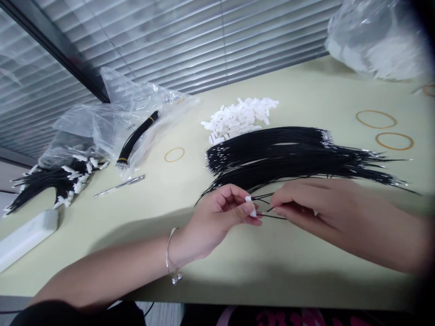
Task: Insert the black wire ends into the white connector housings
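My left hand [224, 213] pinches a small white plastic connector housing [250, 206] between thumb and fingers. Thin black wires run from the housing toward my right hand [326, 208], whose thumb and forefinger are closed on a black wire [270, 209]. That wire's metal-tipped end points at the housing and looks slightly apart from it. Just beyond my hands lies a thick bundle of black wires [272, 154] with silvery terminals at the ends. A heap of white connector housings [241, 117] sits behind the bundle.
Finished-looking wires with white housings [68, 181] lie at the left, near a pen [118, 185] and a white case [30, 235]. A banded wire bundle [137, 138] rests on a clear plastic bag [84, 122]. Rubber bands [394, 141] and a filled bag [384, 45] are at right.
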The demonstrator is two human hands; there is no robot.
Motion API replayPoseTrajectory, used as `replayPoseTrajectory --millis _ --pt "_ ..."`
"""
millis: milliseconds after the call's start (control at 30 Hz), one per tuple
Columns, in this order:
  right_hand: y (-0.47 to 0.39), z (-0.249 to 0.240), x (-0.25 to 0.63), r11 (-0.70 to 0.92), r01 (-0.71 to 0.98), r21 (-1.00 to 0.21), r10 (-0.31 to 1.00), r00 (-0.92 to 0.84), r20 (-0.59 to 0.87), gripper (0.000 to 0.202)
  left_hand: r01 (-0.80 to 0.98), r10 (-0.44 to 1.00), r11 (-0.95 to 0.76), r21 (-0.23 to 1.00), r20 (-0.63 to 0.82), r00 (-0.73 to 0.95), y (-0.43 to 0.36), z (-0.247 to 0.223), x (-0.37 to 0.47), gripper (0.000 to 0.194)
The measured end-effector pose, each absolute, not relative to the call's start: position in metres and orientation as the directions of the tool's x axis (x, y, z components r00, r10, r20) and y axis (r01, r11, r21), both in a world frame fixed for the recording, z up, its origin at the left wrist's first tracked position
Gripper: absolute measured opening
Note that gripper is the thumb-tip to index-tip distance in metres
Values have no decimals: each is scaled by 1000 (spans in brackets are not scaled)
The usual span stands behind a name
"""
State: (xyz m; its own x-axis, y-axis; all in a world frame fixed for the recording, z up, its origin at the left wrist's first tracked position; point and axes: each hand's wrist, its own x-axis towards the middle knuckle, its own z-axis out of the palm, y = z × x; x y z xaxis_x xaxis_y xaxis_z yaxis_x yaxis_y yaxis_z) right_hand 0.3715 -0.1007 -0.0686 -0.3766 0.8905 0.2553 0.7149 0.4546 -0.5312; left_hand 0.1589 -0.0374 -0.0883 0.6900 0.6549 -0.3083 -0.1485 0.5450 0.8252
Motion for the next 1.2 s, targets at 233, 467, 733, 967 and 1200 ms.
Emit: replayPoseTrajectory --millis 233,467,733,967,1200 --pt "-101 -76 362 491 709 -506 871 -387 302 19 -125 639 559 820 -329 695 -37 -87 159 25" --pt "-101 -76 360 487 725 -488 873 -379 308 21 -135 631 565 814 -321 707 -36 -88 158 22" --pt "-103 -76 361 477 737 -479 878 -370 304 20 -129 627 573 809 -331 705 -36 -86 158 22" --pt "-100 -75 364 487 687 -539 873 -405 272 22 -140 630 566 812 -317 709 -37 -89 158 22" --pt "-102 -78 364 477 702 -529 877 -418 237 22 -133 633 563 816 -322 704 -37 -87 158 22"
